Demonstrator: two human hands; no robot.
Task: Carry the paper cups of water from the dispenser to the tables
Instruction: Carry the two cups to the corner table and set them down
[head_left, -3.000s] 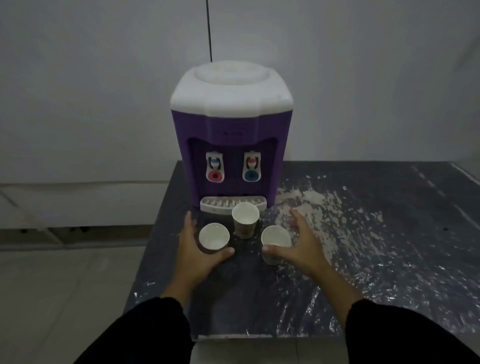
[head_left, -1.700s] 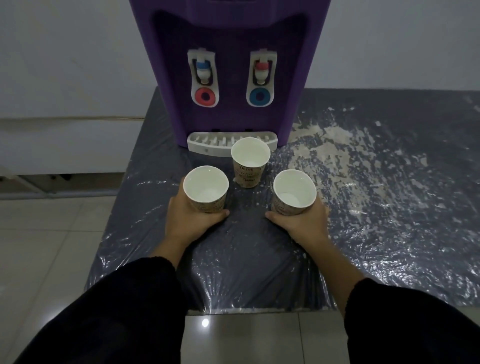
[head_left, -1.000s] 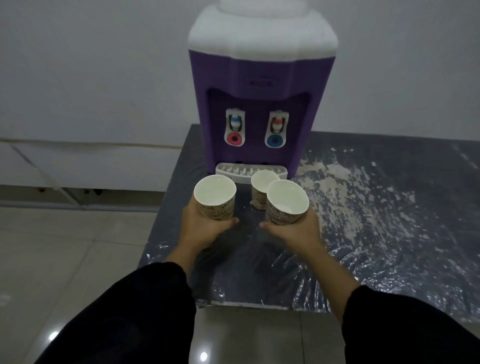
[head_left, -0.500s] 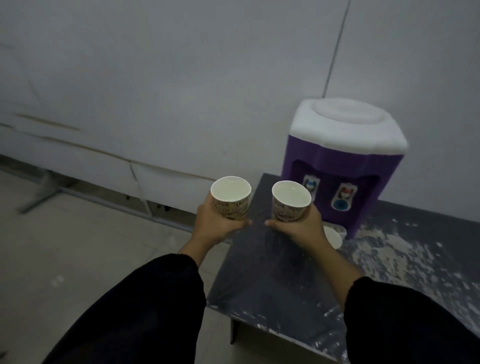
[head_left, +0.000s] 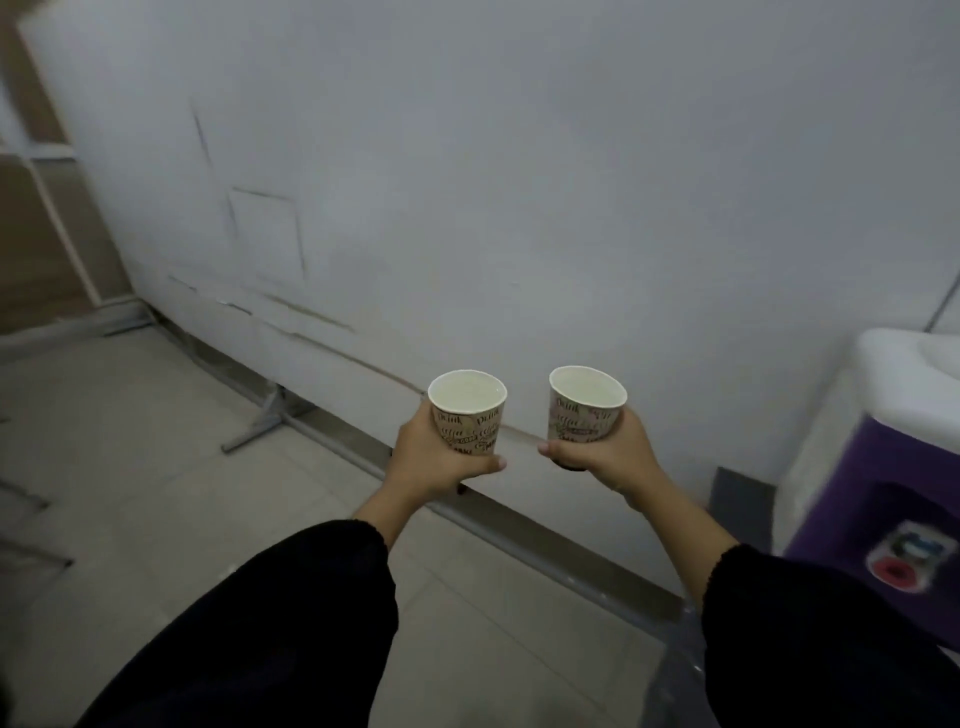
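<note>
Two cups, one per hand.
My left hand fingers wrap the left cup; right hand fingers wrap the right cup, both upright.

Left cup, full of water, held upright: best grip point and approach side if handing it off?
Take the left cup around its printed wall just below the rim, coming from its far side. The left hand already wraps the lower wall and base on the near side. It is upright, open-topped and apparently full, so probably squeeze lightly.

Dim, flat, greyish light with no hard shadows; motion-smeared dispenser at right edge; wide-angle bending of wall lines.
</note>
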